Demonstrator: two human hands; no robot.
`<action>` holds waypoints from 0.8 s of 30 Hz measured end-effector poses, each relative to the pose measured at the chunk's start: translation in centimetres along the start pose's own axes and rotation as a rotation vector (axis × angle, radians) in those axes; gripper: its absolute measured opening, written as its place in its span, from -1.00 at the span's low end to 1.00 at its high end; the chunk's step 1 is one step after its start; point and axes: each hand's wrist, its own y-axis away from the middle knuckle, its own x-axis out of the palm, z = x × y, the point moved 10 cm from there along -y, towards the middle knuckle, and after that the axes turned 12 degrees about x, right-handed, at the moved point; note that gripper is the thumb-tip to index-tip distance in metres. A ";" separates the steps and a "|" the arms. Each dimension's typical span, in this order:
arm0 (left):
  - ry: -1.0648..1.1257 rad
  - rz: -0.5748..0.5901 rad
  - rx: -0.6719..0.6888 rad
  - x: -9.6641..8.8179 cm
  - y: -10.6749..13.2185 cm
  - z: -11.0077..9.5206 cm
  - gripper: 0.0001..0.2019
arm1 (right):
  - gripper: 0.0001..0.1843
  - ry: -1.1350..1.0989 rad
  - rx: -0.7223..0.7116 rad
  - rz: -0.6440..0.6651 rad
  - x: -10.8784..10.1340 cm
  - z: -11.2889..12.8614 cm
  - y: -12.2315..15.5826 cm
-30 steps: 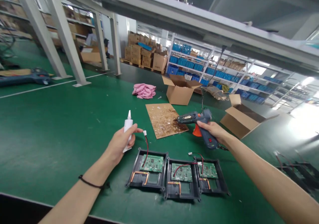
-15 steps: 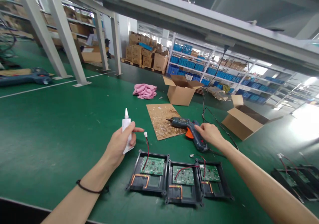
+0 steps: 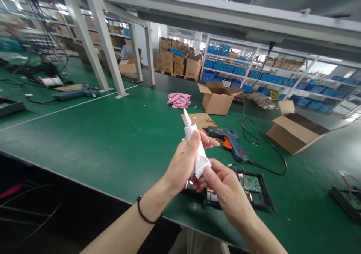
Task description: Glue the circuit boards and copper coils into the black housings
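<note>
My left hand (image 3: 184,163) is wrapped round a white glue tube (image 3: 194,145) whose nozzle points up and away. My right hand (image 3: 225,188) pinches the tube's flat bottom end. Both hands are raised above the front edge of the green table (image 3: 113,141). Behind them the blue hot-glue gun (image 3: 229,141) lies on its side, its tip over a stained cardboard sheet (image 3: 201,120). Black trays with green circuit boards (image 3: 254,184) lie under my hands, largely hidden by them.
Two open cardboard boxes (image 3: 218,99) (image 3: 295,130) and a pink cloth (image 3: 179,100) sit further back. The gun's black cord (image 3: 265,148) loops to the right. More trays (image 3: 346,201) lie at the far right. Another glue gun (image 3: 76,93) lies at the left. Steel posts and shelving stand behind.
My right hand let go of the glue gun, which now lies on the table, and came over to the tube's bottom end. My left hand lifted the tube. The view shifted left.
</note>
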 end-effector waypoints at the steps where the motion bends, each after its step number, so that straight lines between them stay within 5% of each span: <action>1: -0.008 0.020 -0.025 0.5 0.5 0.2 -0.61 | -0.66 -0.087 -0.001 0.016 0.5 -0.1 0.1; 6: 0.014 0.089 -0.135 2.0 2.0 1.1 -0.59 | -0.72 -0.432 0.037 -0.030 0.2 -1.3 0.3; 12: 0.024 0.267 -0.097 3.3 2.3 0.8 -0.65 | -0.77 -0.700 -0.003 -0.150 -1.8 -1.6 0.4; 15: -0.050 0.268 -0.063 0.2 2.1 0.9 -0.68 | -0.72 -0.652 -0.050 -0.344 -5.5 -1.2 1.6; 19: -0.236 -0.003 0.001 -8.2 0.8 0.5 -0.78 | -0.70 -0.374 -0.233 -0.665 -11.0 0.6 5.4; 21: -0.314 -0.138 0.067 -11.2 -0.3 -0.2 -0.85 | -0.67 -0.057 -0.268 -0.798 -11.7 1.7 7.2; 24: -0.385 -0.195 0.152 -11.9 -2.8 -0.4 -0.89 | -0.68 0.494 -0.240 -0.842 -9.8 2.6 7.8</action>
